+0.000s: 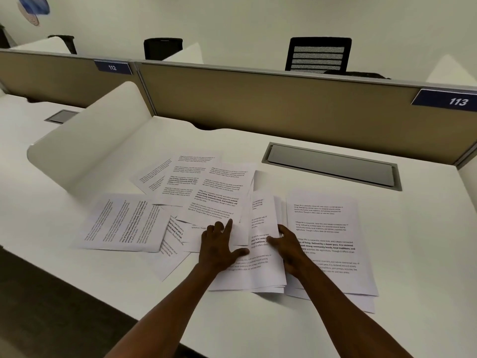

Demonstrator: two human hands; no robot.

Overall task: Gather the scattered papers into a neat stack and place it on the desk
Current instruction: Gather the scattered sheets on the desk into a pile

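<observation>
Item: printed papers [222, 202], lying scattered and overlapping on the white desk [258, 326], all of them on my side of the grey cable hatch [331, 165]. One sheet [124, 223] is lying turned sideways, well to the left of the hatch. Several are fanning out left of the hatch. A thicker pile [333, 244] is sitting directly in front of the hatch, nearer to me.

Item: a raised sheet [265, 251], curling up at the left edge of that pile. My right hand [289, 248] is closing on it, thumb on its printed face, fingers tucked behind the edge.

Item: my left hand [220, 245], lying flat with fingers spread apart, gripping nothing, pressing down on the overlapping sheets just left of the raised one.

Item: tan partition [258, 99], standing behind the hatch, bearing blue number plates 112 [112, 67] and 113 [449, 100]. A white curved divider [85, 151] is standing well left of the hatch.

Item: black mesh chair [318, 54], showing beyond the partition.
</observation>
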